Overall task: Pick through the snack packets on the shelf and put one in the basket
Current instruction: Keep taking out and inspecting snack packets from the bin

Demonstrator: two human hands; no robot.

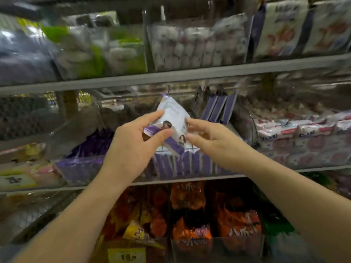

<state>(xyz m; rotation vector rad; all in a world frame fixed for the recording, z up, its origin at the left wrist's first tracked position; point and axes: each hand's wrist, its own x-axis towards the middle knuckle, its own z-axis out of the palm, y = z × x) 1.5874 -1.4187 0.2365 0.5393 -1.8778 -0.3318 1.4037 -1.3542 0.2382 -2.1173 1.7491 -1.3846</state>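
Snack packet (171, 118), white with purple edges, is held up in front of the middle shelf (190, 177), just above a clear bin (79, 168) of similar purple packets. We note the left hand (133, 147) pinching its lower left end between thumb and fingers. The right hand (212, 141), fingers loosely spread, reaches its right edge; we cannot tell whether it grips, as the view is blurred.

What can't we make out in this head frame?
Basket: outside the head view entirely.
Print on the white-and-purple packet: motion blur, partly covered by the left hand gripping it.
Right hand: touches the packet's edge; grip or mere touch unclear, blurred.
Top-shelf packs: labels smeared by blur.
Yellow price tag: cut by the bottom edge.
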